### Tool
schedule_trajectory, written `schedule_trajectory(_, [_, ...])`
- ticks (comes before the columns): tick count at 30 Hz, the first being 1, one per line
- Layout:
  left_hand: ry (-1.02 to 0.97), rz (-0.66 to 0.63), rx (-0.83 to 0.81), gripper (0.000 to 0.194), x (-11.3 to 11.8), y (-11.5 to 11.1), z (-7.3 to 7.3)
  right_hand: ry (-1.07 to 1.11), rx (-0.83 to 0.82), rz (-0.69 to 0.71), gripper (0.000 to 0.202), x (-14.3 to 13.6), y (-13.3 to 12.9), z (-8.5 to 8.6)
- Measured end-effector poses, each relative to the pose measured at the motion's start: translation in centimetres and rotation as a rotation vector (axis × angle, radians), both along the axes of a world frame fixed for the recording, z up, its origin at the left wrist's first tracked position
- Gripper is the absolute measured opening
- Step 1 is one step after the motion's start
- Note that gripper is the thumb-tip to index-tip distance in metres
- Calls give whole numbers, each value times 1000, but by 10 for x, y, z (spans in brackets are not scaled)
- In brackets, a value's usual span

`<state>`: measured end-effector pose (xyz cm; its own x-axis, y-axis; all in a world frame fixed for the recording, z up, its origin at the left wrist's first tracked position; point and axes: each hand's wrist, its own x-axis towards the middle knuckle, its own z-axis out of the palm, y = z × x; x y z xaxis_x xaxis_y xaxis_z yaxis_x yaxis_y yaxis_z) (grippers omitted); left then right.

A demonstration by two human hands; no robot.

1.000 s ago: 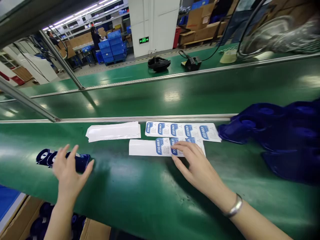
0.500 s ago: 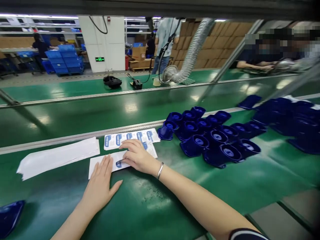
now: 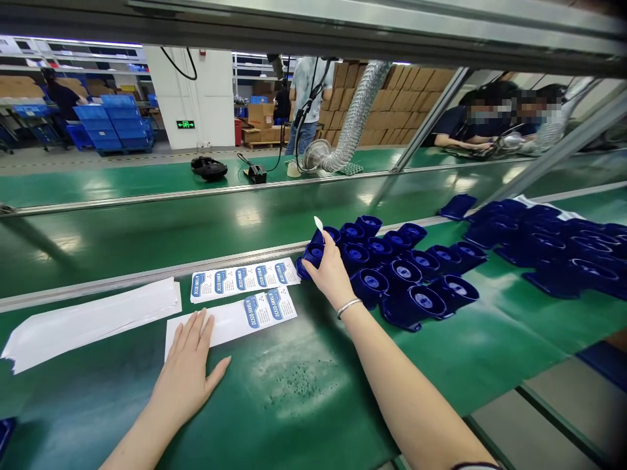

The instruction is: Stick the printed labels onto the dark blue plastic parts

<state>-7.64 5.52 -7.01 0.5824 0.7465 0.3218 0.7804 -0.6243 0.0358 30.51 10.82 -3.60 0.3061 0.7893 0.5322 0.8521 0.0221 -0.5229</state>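
My left hand (image 3: 183,369) lies flat, fingers stretched out, on the bare left end of a sticker sheet (image 3: 232,326). Two blue-and-white printed labels are left at that sheet's right end. Over the blue plastic housings (image 3: 357,254), my right hand (image 3: 333,274) carries a small white sticker (image 3: 318,224) at its index fingertip. The thumb sits lower and apart from that fingertip. Just behind the sheet under my left hand lies another sticker sheet (image 3: 240,281) with a row of labels. The nearest housing is partly hidden by my right hand.
White backing strips (image 3: 93,320) are piled at the left. More blue housings (image 3: 548,241) crowd the right side. A metal rail (image 3: 147,269) runs behind the sheets. Farther back stand a flexible duct (image 3: 360,121) and a black headset-like object (image 3: 209,168). Co-workers sit at the far right.
My right hand has lifted from the sheet and moved right to the housings with a sticker, leaving one label fewer on the sheet. My left hand still presses the sheet. The camera view has shifted.
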Motion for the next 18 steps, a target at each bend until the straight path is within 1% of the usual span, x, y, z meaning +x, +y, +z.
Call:
schedule_trajectory(2, [-80, 3, -43, 87, 3, -5, 7, 28, 41, -19, 85, 0, -3, 6])
schedule_trajectory(3, [-143, 5, -99, 85, 5, -10, 12, 53, 88, -17, 87, -4, -7, 12])
schedule_trajectory(4, [-223, 9, -193, 82, 9, -16, 18, 85, 152, 6, 89, -11, -12, 19])
schedule_trajectory(5, [-325, 10, -330, 78, 14, -24, 26, 125, 228, 56, 91, -22, -19, 26])
schedule_trajectory(7, [-624, -7, -708, 67, 30, -38, 43, 206, 359, 254, 96, -53, -37, 36])
schedule_trajectory(8, [-816, -27, -921, 64, 39, -44, 53, 234, 370, 378, 97, -71, -48, 38])
schedule_trajectory(9, [-1034, -52, -1121, 66, 49, -48, 61, 255, 360, 486, 94, -90, -59, 38])
schedule_trajectory(10, [-1245, -65, -1298, 71, 58, -50, 69, 266, 297, 591, 85, -108, -70, 37])
schedule_trajectory(11, [-1426, -53, -1428, 75, 65, -50, 75, 279, 234, 692, 75, -123, -81, 36])
schedule_trajectory(12, [-1573, -16, -1510, 73, 70, -48, 80, 296, 203, 789, 68, -135, -91, 34])
schedule_trajectory(13, [-1687, 39, -1551, 68, 72, -46, 82, 312, 184, 884, 66, -143, -99, 34])
schedule_trajectory(14, [-1771, 101, -1557, 60, 71, -44, 82, 336, 181, 961, 66, -148, -105, 34])
schedule_trajectory(15, [-1831, 162, -1541, 52, 68, -42, 81, 369, 183, 1003, 66, -149, -109, 36])
schedule_trajectory(16, [-1879, 211, -1508, 46, 63, -40, 79, 414, 178, 1011, 62, -148, -111, 39])
schedule_trajectory(17, [-1917, 239, -1476, 42, 58, -40, 75, 477, 165, 977, 52, -146, -112, 43])
schedule_trajectory(18, [-1948, 248, -1453, 41, 52, -40, 71, 554, 135, 910, 36, -143, -113, 47])
